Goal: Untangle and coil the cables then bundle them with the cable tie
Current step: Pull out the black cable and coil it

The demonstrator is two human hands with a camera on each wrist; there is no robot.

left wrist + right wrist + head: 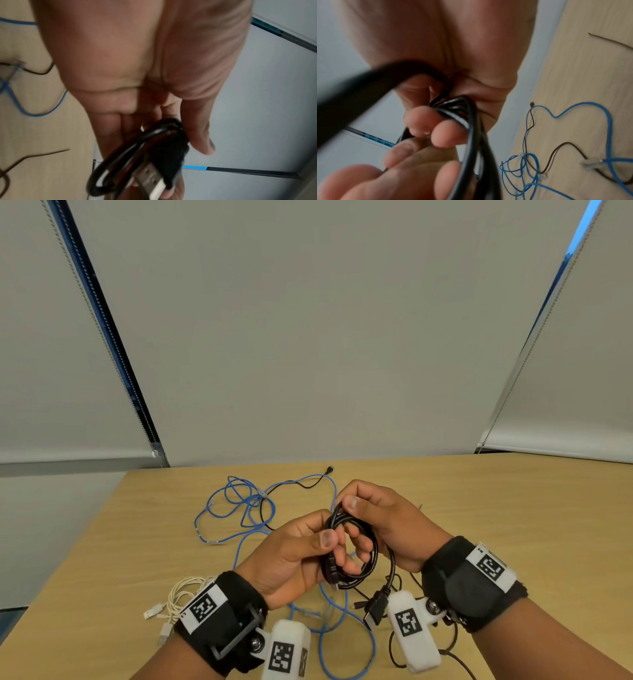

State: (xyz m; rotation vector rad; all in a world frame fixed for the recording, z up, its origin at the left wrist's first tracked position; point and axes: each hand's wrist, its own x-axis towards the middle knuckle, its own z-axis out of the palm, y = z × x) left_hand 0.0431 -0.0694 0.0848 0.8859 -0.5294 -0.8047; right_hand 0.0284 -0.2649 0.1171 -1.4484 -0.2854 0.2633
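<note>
The wooden table [513, 525] carries most of the unfinished work. The blue cable [236, 501] sprawls in loose tangled loops from the far left of the table down to the near edge between the wrists, and a thin black cable [301, 484] crosses through it toward the far side, so these two are, in my judgement, not yet untangled or coiled. At the near left lies a white cable [181, 594], gathered into rough loops with its plugs free; whether it counts as finished I cannot tell.

The thick black cable [356, 546] is held above the table near the middle and is already wound into a small coil, with one plug end dangling toward the near side. The left hand [294, 556] grasps the coil's left side, thumb and fingers pinching the strands and a USB plug against it. The right hand [380, 518] curls round the coil's far right side, thumb on top.

No cable tie is plainly visible, so bundling looks still to come.

No containers appear on the table.
</note>
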